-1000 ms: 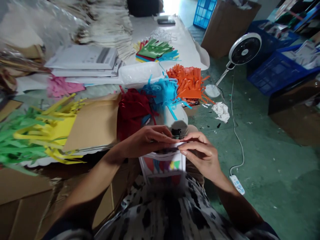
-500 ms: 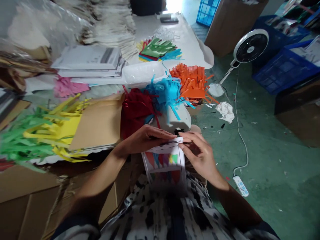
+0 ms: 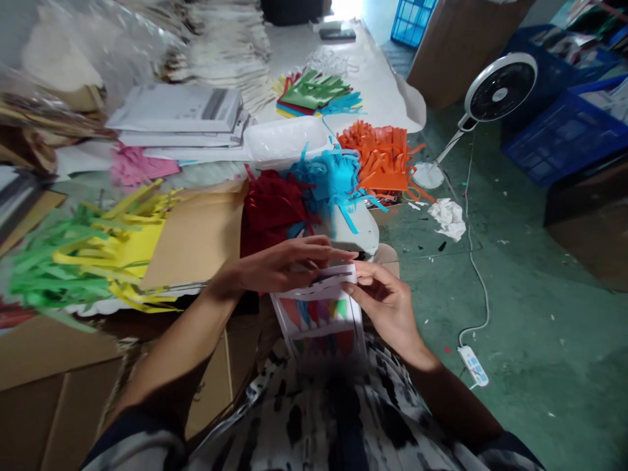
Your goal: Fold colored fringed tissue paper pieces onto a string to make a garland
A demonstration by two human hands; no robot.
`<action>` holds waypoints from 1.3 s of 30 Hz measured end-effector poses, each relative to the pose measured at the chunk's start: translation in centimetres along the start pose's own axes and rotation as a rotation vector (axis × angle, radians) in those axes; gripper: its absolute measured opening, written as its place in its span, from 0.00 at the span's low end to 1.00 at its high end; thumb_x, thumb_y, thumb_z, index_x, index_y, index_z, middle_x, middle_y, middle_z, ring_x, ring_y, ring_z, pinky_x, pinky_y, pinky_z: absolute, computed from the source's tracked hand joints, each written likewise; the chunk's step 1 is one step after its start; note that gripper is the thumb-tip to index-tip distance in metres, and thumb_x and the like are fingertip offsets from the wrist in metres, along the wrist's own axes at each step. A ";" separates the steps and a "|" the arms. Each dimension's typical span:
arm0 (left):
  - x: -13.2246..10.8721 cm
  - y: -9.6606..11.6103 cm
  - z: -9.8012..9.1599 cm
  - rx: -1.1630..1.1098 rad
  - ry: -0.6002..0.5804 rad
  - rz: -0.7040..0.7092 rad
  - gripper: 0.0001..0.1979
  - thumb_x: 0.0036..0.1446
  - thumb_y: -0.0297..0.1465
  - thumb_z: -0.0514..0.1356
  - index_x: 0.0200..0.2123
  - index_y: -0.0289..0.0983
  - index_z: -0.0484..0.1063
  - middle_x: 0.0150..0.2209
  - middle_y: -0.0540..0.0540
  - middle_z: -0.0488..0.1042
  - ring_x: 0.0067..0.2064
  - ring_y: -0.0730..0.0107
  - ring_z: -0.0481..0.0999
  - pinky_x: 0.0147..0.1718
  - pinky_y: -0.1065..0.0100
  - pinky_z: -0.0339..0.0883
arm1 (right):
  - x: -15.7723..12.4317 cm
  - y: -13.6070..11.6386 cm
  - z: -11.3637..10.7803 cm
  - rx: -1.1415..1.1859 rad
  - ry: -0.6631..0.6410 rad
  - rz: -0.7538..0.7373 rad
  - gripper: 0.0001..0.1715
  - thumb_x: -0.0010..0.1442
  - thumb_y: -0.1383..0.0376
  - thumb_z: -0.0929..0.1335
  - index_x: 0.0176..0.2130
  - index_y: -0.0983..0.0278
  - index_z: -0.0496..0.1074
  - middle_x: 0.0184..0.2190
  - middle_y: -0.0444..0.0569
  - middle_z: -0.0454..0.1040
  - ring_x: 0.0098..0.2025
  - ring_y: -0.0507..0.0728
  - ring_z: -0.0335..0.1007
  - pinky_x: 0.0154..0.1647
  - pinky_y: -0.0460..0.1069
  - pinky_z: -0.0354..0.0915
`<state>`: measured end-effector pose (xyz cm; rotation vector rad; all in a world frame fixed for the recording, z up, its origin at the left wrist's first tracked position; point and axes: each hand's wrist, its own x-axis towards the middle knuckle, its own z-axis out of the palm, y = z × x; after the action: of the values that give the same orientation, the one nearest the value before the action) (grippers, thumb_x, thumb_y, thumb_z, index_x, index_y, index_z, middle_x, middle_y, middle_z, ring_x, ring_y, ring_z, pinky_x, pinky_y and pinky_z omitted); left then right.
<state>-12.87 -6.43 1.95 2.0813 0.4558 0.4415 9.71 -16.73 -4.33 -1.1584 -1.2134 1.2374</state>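
A white packet (image 3: 318, 320), printed with rows of coloured bunting triangles, stands tilted in front of my patterned shirt. My right hand (image 3: 385, 304) pinches its upper right corner between thumb and fingers. Along the top edge lies my left hand (image 3: 289, 261), its index finger stretched out towards the right hand and the other fingers bent lower, somewhat apart. The left thumb is hidden, as is the packet's lower end in shadow. Just beyond the hands are dark red strips (image 3: 275, 203) and light blue strips (image 3: 333, 173), heaped at the table's near corner.
Left of my hands are a brown cardboard sheet (image 3: 196, 235), yellow strips (image 3: 132, 245) and green strips (image 3: 59, 261). Farther back lie orange fringes (image 3: 383, 154), a white tray (image 3: 287, 139) and stacked paper (image 3: 176, 111). A white fan (image 3: 500, 91) and a power strip (image 3: 472, 365) stand on the floor at right.
My left hand has lifted slightly, its index finger now raised apart from the others. Both hands and the packet sit a little farther left. The small black piece by the fingertips no longer shows.
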 end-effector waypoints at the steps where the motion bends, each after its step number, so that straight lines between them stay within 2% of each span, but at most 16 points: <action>1: 0.2 0.2 -0.3 -0.008 -0.034 0.004 0.24 0.69 0.39 0.61 0.66 0.45 0.72 0.40 0.41 0.79 0.38 0.64 0.77 0.38 0.67 0.72 | 0.1 -0.1 0.0 0.007 -0.005 0.002 0.19 0.60 0.59 0.78 0.51 0.56 0.80 0.43 0.47 0.84 0.43 0.56 0.82 0.46 0.52 0.79; 4: 0.7 0.3 -0.7 -0.031 -0.076 0.019 0.22 0.69 0.40 0.60 0.62 0.42 0.76 0.39 0.40 0.79 0.37 0.62 0.77 0.36 0.66 0.71 | 0.1 -0.3 0.0 0.043 -0.014 0.009 0.19 0.60 0.60 0.78 0.52 0.54 0.81 0.45 0.46 0.85 0.44 0.56 0.82 0.47 0.53 0.80; 7: 0.7 0.0 -0.1 -0.043 -0.029 0.021 0.21 0.67 0.42 0.62 0.60 0.43 0.78 0.39 0.40 0.79 0.37 0.62 0.78 0.37 0.65 0.73 | 0.0 -0.2 -0.2 0.062 -0.031 0.011 0.19 0.61 0.61 0.77 0.53 0.53 0.81 0.50 0.46 0.84 0.47 0.57 0.83 0.51 0.54 0.79; 11: 0.3 -0.7 0.9 -0.133 0.047 0.015 0.18 0.69 0.39 0.62 0.59 0.47 0.79 0.45 0.38 0.80 0.43 0.62 0.81 0.41 0.65 0.77 | -0.1 0.1 -0.4 0.041 -0.050 0.017 0.20 0.61 0.59 0.77 0.54 0.52 0.82 0.50 0.48 0.84 0.48 0.58 0.83 0.51 0.54 0.80; 14: 0.1 -1.1 1.2 -0.171 0.055 0.021 0.16 0.69 0.38 0.62 0.57 0.48 0.81 0.46 0.37 0.81 0.44 0.61 0.83 0.41 0.64 0.78 | 0.0 0.3 -0.4 0.032 -0.052 0.003 0.19 0.61 0.59 0.77 0.53 0.52 0.82 0.53 0.48 0.83 0.50 0.58 0.82 0.53 0.55 0.79; 16: 0.0 -1.2 1.2 -0.187 0.035 0.015 0.17 0.69 0.38 0.62 0.59 0.49 0.80 0.47 0.36 0.81 0.45 0.60 0.83 0.42 0.64 0.78 | 0.0 0.3 -0.4 0.036 -0.054 -0.001 0.18 0.62 0.60 0.77 0.52 0.52 0.83 0.55 0.48 0.82 0.53 0.59 0.82 0.56 0.56 0.78; 19: -0.3 -1.2 1.3 -0.191 -0.008 0.010 0.19 0.72 0.37 0.58 0.63 0.50 0.75 0.52 0.36 0.79 0.52 0.58 0.82 0.49 0.62 0.77 | 0.0 0.5 -0.5 0.043 -0.066 0.013 0.18 0.62 0.60 0.76 0.52 0.52 0.82 0.53 0.48 0.83 0.54 0.59 0.81 0.59 0.57 0.77; 22: -0.3 -1.2 1.5 -0.151 -0.021 0.011 0.20 0.74 0.36 0.55 0.65 0.49 0.73 0.54 0.37 0.77 0.55 0.59 0.80 0.54 0.60 0.75 | 0.0 0.7 -0.5 0.074 -0.063 0.031 0.19 0.62 0.61 0.77 0.53 0.51 0.82 0.51 0.46 0.84 0.51 0.58 0.82 0.58 0.56 0.77; 26: 0.0 -1.1 1.7 -0.043 0.127 0.004 0.20 0.73 0.37 0.56 0.64 0.45 0.74 0.46 0.39 0.79 0.47 0.64 0.80 0.47 0.65 0.75 | 0.1 0.4 -0.4 0.095 -0.037 0.025 0.20 0.61 0.61 0.77 0.53 0.50 0.82 0.51 0.46 0.84 0.49 0.57 0.82 0.54 0.56 0.79; 29: -0.3 -0.4 1.5 -0.032 0.228 -0.028 0.16 0.71 0.36 0.60 0.57 0.42 0.81 0.40 0.41 0.82 0.38 0.69 0.80 0.36 0.71 0.73 | 0.1 0.1 -0.5 0.076 -0.043 0.019 0.20 0.62 0.60 0.77 0.54 0.50 0.81 0.53 0.46 0.83 0.50 0.57 0.82 0.54 0.55 0.79; 31: -0.9 0.3 1.6 -0.043 0.286 -0.059 0.13 0.69 0.34 0.63 0.52 0.40 0.84 0.39 0.41 0.84 0.36 0.69 0.82 0.33 0.72 0.73 | 0.1 0.1 -0.7 0.047 -0.030 0.026 0.21 0.62 0.60 0.76 0.55 0.50 0.81 0.53 0.47 0.83 0.49 0.57 0.82 0.54 0.55 0.79; 33: -2.0 1.1 2.0 -0.015 0.333 -0.087 0.13 0.68 0.33 0.64 0.52 0.40 0.84 0.44 0.40 0.85 0.41 0.66 0.85 0.37 0.72 0.76 | 0.1 0.2 -1.0 0.017 0.006 0.024 0.21 0.63 0.60 0.76 0.55 0.51 0.80 0.51 0.47 0.84 0.47 0.56 0.83 0.51 0.54 0.80; 35: -3.0 1.5 2.8 0.044 0.344 -0.107 0.17 0.67 0.31 0.65 0.57 0.42 0.81 0.52 0.40 0.84 0.50 0.63 0.85 0.46 0.69 0.78 | 0.1 0.4 -1.4 -0.002 0.037 0.015 0.20 0.63 0.60 0.76 0.55 0.51 0.80 0.48 0.46 0.85 0.46 0.56 0.83 0.49 0.52 0.80; 37: -3.8 1.6 3.7 0.074 0.348 -0.124 0.22 0.65 0.29 0.67 0.62 0.44 0.77 0.58 0.41 0.81 0.56 0.61 0.82 0.54 0.67 0.77 | 0.0 0.6 -1.7 -0.004 0.049 0.017 0.20 0.63 0.60 0.76 0.55 0.51 0.81 0.46 0.45 0.85 0.45 0.56 0.83 0.47 0.51 0.80; 39: -4.2 1.4 4.3 0.015 0.356 -0.147 0.24 0.64 0.28 0.68 0.62 0.45 0.76 0.59 0.42 0.80 0.58 0.61 0.81 0.57 0.66 0.76 | -0.1 0.7 -1.8 0.003 0.047 0.030 0.20 0.63 0.60 0.76 0.55 0.51 0.81 0.45 0.45 0.85 0.44 0.56 0.83 0.48 0.51 0.80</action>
<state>-14.21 -12.25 0.43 1.9708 0.8167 0.7258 11.53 -16.76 -5.10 -1.2009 -1.1628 1.2272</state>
